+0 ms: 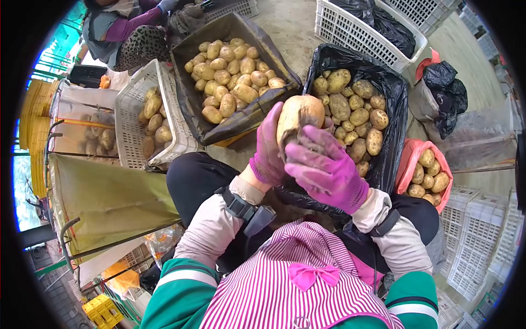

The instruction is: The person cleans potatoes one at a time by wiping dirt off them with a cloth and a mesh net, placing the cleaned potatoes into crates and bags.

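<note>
A large potato [301, 113] with a dark patch of soil is held up in front of me. My left hand [269, 147], in a dirty pink glove, grips it from the left side. Gloved as well, my right hand [324, 164] lies against its lower right side, fingers stretched and apart. Behind the hands, a black-lined crate [399, 90] holds potatoes with soil on them. To its left stands a dark-lined container [268, 46] of paler potatoes.
A white crate [125, 137] with potatoes stands at left, beside a yellow-green sheet [109, 203]. An orange-red bag [404, 170] of potatoes is at right. White crates [468, 236] are stacked beyond it. Another person [129, 27] sits at upper left.
</note>
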`<action>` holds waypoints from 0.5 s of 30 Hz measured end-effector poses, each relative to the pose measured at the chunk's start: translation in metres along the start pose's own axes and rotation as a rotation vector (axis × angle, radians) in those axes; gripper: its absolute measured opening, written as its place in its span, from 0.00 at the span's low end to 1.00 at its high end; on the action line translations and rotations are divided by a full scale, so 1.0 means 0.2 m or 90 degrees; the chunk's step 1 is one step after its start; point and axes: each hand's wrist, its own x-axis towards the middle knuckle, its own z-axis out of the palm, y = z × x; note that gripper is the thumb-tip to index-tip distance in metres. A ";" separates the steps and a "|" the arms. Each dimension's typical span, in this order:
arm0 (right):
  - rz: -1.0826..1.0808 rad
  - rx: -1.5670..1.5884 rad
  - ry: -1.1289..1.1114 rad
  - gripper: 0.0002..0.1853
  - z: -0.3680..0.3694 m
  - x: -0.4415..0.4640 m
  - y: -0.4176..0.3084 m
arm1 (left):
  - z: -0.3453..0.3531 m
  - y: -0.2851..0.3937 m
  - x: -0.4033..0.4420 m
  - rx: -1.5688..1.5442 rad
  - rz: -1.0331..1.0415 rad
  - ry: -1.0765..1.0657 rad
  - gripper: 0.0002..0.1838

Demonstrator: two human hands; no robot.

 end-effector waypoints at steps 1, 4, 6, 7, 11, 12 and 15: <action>-0.031 -0.015 0.005 0.12 0.00 0.00 0.01 | 0.00 -0.03 -0.01 -0.053 -0.054 0.004 0.44; -0.037 -0.037 0.072 0.12 -0.04 0.02 0.12 | -0.01 0.17 0.03 -0.066 0.008 -0.066 0.37; 0.253 0.158 0.187 0.16 -0.07 0.02 0.16 | -0.01 0.32 0.04 -0.186 -0.052 -0.131 0.33; 0.252 0.156 0.188 0.16 -0.07 0.02 0.15 | -0.01 0.34 0.03 -0.185 -0.085 -0.112 0.35; 0.308 0.178 0.222 0.20 -0.03 0.01 0.12 | -0.02 0.21 0.06 -0.280 -0.285 -0.174 0.36; 0.358 0.189 0.243 0.21 -0.03 0.00 0.12 | -0.03 0.20 0.04 -0.046 -0.127 -0.218 0.38; 0.381 0.212 0.219 0.20 0.01 -0.02 0.15 | 0.00 0.14 -0.02 0.162 0.087 -0.183 0.42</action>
